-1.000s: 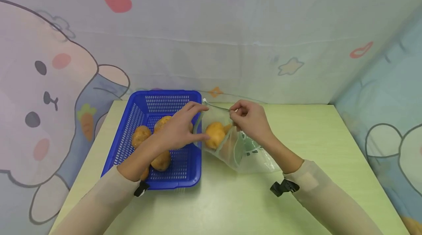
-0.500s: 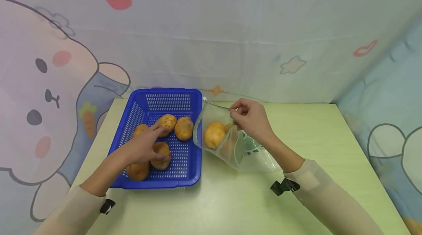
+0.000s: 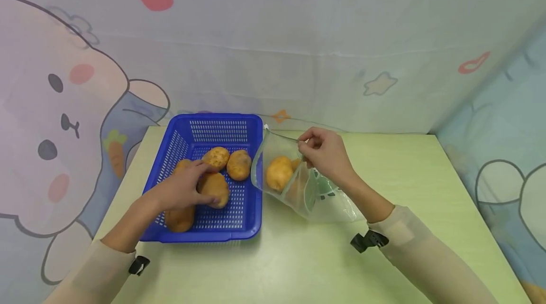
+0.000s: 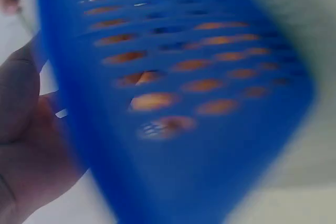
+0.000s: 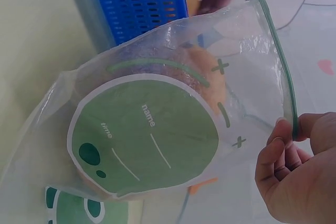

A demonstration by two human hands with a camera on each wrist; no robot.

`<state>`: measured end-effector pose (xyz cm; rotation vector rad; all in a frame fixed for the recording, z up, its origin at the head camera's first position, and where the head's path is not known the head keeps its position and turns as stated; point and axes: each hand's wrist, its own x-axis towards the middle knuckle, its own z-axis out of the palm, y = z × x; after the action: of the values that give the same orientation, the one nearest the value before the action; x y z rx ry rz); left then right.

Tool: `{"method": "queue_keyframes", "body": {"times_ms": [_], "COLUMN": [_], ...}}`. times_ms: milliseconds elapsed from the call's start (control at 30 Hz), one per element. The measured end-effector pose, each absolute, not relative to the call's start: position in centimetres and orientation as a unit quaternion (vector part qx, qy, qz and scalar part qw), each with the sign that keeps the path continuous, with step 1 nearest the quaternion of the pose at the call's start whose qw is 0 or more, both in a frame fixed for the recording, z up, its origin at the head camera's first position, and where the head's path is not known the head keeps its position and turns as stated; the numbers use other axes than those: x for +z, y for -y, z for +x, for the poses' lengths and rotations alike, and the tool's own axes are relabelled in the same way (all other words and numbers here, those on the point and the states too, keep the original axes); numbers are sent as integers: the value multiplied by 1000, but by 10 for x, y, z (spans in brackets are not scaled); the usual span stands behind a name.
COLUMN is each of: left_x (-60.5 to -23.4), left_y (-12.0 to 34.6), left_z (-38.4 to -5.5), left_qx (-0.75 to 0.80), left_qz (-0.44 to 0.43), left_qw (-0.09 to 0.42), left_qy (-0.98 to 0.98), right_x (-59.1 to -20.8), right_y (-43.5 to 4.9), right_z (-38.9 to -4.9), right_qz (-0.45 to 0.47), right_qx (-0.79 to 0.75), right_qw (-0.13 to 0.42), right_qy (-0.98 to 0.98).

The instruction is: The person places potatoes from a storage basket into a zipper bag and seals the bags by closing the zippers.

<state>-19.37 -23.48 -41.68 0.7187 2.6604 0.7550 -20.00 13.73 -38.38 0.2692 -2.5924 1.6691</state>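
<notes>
In the head view my left hand (image 3: 181, 188) reaches into a blue plastic basket (image 3: 257, 214) and grips a potato (image 3: 216, 190), thumb on the near side, fingers on the far side. My right hand (image 3: 326, 152) pinches the rim of a clear zip bag (image 3: 275, 145), keeping its mouth spread toward the basket. Inside the bag lies a potato (image 3: 279, 174) with more behind it. The right wrist view shows the bag's green printed label (image 5: 144, 140) and its green zip edge (image 5: 281, 66) between thumb and fingers. In the left wrist view the blurred basket wall hides most of that hand.
Several other potatoes lie in the basket, one (image 3: 239, 165) by its right wall and one (image 3: 180, 218) near the front. Flat green-printed clear plastic (image 3: 337, 204) lies under the bag on the pale green table (image 3: 273, 266). A patterned cloth (image 3: 256, 57) hangs behind.
The left hand has left the bag's mouth and gone left into the basket, where it has taken hold of a potato and shifted it slightly. The right hand stays at the bag's rim.
</notes>
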Motion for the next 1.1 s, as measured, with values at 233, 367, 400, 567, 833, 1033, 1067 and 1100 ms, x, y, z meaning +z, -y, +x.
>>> {"method": "queue_keyframes", "body": {"times_ms": [233, 367, 400, 567, 833, 1033, 1067, 1100], "left_x": [-371, -360, -359, -365, -378, -365, -361, -359], "left_y": [200, 165, 156, 116, 84, 93, 98, 104], "left_z": [-207, -209, -209, -210, -210, -214, -216, -220], "left_qx": [333, 372, 370, 351, 347, 330, 326, 322], "left_qz": [273, 282, 286, 312, 305, 297, 292, 288], "left_qw": [64, 55, 55, 41, 28, 18, 18, 18], "left_qy": [-900, -883, -882, -882, -886, -896, -899, -902], "right_x": [-385, -386, -385, -383, -377, -370, -369, -369], "right_y": [-138, -137, -137, -136, -136, -140, -140, -141], "right_z": [-199, -199, -199, -200, -201, -202, -202, -202], "right_qz": [89, 87, 88, 97, 100, 95, 93, 92], "right_qx": [535, 534, 533, 527, 529, 532, 534, 535], "right_qw": [29, 32, 34, 51, 69, 74, 74, 73], "right_qy": [840, 841, 841, 843, 840, 838, 837, 836]}}
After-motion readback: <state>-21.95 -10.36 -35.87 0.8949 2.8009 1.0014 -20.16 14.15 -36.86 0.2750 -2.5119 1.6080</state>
